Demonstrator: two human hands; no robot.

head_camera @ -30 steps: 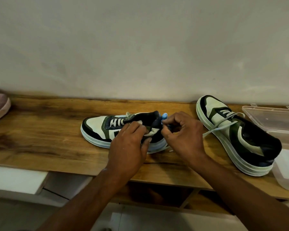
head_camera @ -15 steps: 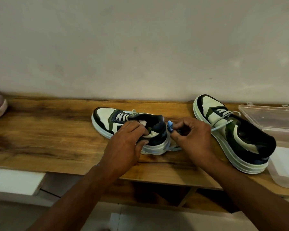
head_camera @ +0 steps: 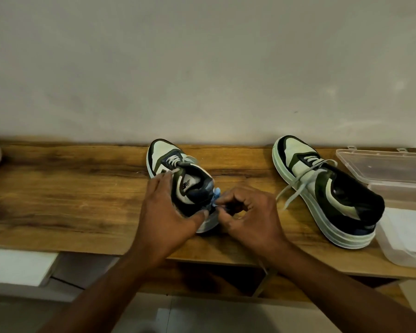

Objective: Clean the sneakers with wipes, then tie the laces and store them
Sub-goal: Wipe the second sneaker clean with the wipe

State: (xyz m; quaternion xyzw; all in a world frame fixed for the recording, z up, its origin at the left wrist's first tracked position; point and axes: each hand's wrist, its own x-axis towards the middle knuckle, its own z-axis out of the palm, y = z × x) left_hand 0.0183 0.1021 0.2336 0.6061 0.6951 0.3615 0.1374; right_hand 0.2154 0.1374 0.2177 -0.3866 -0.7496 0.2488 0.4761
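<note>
The near sneaker has turned since a moment ago: its toe now points at the wall, not to the left. The wooden shelf is long, with lots of bare wood on the left; its front edge runs just under both wrists. The other sneaker lies well to the right, laces loose, touching a clear plastic box. The left hand wraps the near sneaker's heel, thumb on its side. The right hand has curled fingers pinching a small blue thing at the heel.
</note>
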